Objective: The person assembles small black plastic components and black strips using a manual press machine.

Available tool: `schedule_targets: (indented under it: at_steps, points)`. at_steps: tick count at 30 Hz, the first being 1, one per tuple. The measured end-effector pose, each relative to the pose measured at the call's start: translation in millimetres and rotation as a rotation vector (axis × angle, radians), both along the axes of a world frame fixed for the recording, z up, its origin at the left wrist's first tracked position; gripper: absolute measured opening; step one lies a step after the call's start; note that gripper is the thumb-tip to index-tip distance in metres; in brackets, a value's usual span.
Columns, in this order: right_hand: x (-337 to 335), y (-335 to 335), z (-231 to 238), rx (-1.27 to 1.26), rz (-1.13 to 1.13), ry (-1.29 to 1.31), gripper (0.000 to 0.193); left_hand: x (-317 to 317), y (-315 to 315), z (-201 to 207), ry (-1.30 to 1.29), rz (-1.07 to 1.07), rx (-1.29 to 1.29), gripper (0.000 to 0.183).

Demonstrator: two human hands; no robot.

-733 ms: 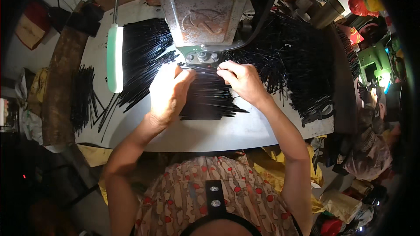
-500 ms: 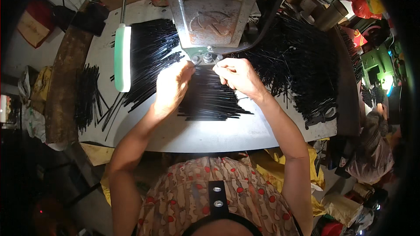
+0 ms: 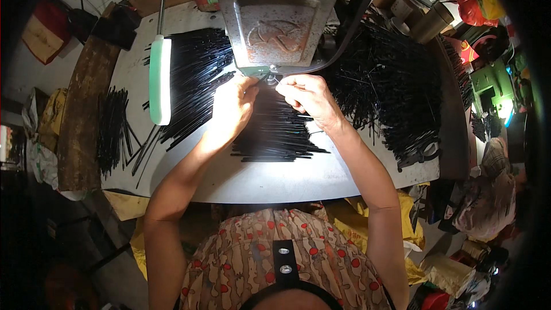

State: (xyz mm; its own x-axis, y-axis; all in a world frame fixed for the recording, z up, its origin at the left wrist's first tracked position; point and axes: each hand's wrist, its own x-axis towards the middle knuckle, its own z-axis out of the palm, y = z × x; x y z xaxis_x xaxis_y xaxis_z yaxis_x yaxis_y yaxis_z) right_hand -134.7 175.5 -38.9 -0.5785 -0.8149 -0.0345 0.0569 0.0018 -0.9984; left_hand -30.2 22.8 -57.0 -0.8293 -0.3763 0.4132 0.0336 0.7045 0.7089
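Both my hands are raised to the underside of a grey and green machine head (image 3: 276,31) with a raised emblem on its front plate. My left hand (image 3: 233,105) is closed in a pinch, and a thin dark strip shows at its fingertips under the head. Opposite it, my right hand (image 3: 311,99) also pinches, with a very thin piece sticking out of its fingers; its kind is too small to tell. Below and between the hands lies a pile of thin black rods (image 3: 278,138). The fingertips almost meet at a small metal fitting (image 3: 271,80).
More black rods lie in a left pile (image 3: 195,80), a right heap (image 3: 407,92) and a small bunch (image 3: 113,129) on the white tabletop (image 3: 264,186). A green-and-white lamp (image 3: 160,80) hangs left of the head. A curved dark arm (image 3: 351,28) rises on the right.
My left hand has shifted slightly right and up toward the fitting. The right hand has edged a little left, and the fingertips are closer together. Both stay pinched.
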Motion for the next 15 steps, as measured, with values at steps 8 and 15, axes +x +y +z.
schedule_targets:
  at_steps: [8, 15]
  points:
    - [-1.6, 0.6, -0.7, -0.059, 0.016, -0.040, 0.012, -0.9, 4.1, 9.7, -0.017, -0.030, 0.064, 0.015]
    - [-3.4, -1.7, -1.2, -0.027, 0.001, -0.043, 0.012, -4.0, 2.3, 4.4, -0.007, -0.018, 0.014, 0.016]
